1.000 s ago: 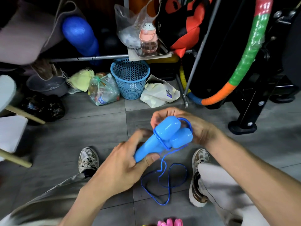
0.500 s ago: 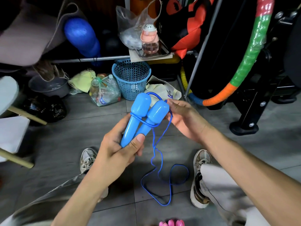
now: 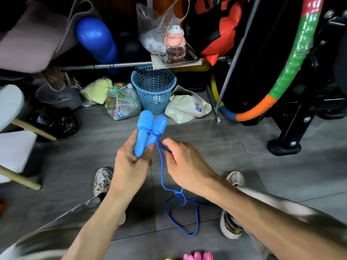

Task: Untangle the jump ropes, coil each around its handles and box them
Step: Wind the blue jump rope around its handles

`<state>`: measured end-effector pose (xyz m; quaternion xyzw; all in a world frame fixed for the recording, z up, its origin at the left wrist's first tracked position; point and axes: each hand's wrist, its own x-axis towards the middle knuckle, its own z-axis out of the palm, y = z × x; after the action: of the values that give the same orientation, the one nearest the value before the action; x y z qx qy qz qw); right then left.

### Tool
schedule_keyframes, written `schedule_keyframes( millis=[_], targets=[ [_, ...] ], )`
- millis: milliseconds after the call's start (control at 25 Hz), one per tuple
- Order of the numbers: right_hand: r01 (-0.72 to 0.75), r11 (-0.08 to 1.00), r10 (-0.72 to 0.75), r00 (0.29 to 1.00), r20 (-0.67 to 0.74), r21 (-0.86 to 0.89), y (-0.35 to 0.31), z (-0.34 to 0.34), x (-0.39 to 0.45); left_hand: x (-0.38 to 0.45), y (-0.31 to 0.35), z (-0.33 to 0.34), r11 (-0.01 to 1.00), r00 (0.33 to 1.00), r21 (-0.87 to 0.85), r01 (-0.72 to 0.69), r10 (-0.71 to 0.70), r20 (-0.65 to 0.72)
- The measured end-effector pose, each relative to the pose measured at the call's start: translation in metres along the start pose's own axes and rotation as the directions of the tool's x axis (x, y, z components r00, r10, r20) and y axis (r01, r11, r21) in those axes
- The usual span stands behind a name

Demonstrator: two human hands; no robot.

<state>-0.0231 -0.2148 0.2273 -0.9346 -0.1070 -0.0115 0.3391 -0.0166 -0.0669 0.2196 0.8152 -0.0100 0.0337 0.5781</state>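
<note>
Left hand [image 3: 129,162]: clasps the narrow ends of the two blue handles [image 3: 150,130], holding them side by side and upright with the fat ends pointing away, probably so they serve as one steady core for winding.
Right hand [image 3: 185,162]: just right of the handles, fingers curled around the blue cord [image 3: 161,171] close to where it leaves them, seemingly to guide the next turn.
Cord: a turn or two already crosses both handles near their middle. The rest drops between the hands to the grey tiled floor [image 3: 244,156], where it lies in loose loops with a small twist, between the person's two shoes.
Step in hand: by my judgement, coiling this rope is only begun, since most of the cord is still loose.
Near edge: pink handles [image 3: 197,257] of another rope peek in at the bottom, partly cut off.
Far side: a blue mesh basket [image 3: 154,87] stands on the floor past the handles, with bags beside it.
Far right: a hoop [image 3: 293,66] banded in red, green and orange leans against black equipment.
Box: none is visible.
</note>
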Motion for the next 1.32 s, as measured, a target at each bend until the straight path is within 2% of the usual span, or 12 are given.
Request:
schedule_keyframes(
  millis=[120,200,280,360,480,560,680,800,920,1040,1200,1320],
  targets=[
    [0.072,0.966,-0.044,0.992,0.118,-0.248,0.006,-0.025,-0.001,-0.007,-0.008,0.008,0.900,0.996,0.434,-0.046,0.007,0.091],
    [0.148,0.929,-0.057,0.962,0.266,-0.338,0.012,-0.046,0.001,-0.013,-0.008,0.015,0.831,0.982,0.549,-0.085,-0.023,0.188],
    [0.232,0.896,-0.087,0.928,0.363,-0.379,0.016,-0.061,0.003,-0.018,-0.005,0.019,0.803,0.949,0.573,-0.163,-0.032,0.315],
    [0.301,0.882,-0.155,0.912,0.379,-0.364,0.018,-0.071,0.007,-0.020,0.001,0.019,0.809,0.909,0.541,-0.230,-0.020,0.416],
    [0.270,0.917,-0.180,0.937,0.298,-0.294,0.021,-0.082,0.010,-0.018,0.006,0.016,0.815,0.842,0.486,-0.315,0.003,0.540],
    [0.255,0.942,-0.179,0.932,0.316,-0.218,0.025,-0.087,0.011,-0.020,0.008,0.014,0.839,0.782,0.413,-0.353,0.022,0.623],
    [0.186,0.981,-0.190,0.885,0.424,0.053,0.032,-0.095,0.016,-0.025,0.012,0.010,0.888,0.705,0.251,-0.385,0.108,0.701],
    [-0.073,0.900,-0.189,0.824,0.535,0.430,0.036,-0.092,0.019,-0.025,0.019,0.005,0.927,0.654,0.027,-0.375,0.243,0.716],
    [-0.281,0.663,-0.237,0.800,0.551,0.693,0.039,-0.081,0.017,-0.026,0.024,0.002,0.935,0.687,-0.098,-0.342,0.320,0.653],
    [-0.341,0.490,-0.165,0.868,0.469,0.802,0.040,-0.063,0.013,-0.023,0.027,-0.004,0.938,0.764,-0.219,-0.268,0.346,0.546],
    [-0.372,0.482,-0.085,0.881,0.465,0.793,0.038,-0.055,0.016,-0.010,0.023,-0.017,0.962,0.908,-0.220,-0.161,0.232,0.350],
    [-0.341,0.625,-0.004,0.898,0.440,0.702,0.025,-0.051,0.019,-0.003,0.013,-0.016,0.989,0.972,-0.057,-0.136,0.145,0.188]
  ],
)
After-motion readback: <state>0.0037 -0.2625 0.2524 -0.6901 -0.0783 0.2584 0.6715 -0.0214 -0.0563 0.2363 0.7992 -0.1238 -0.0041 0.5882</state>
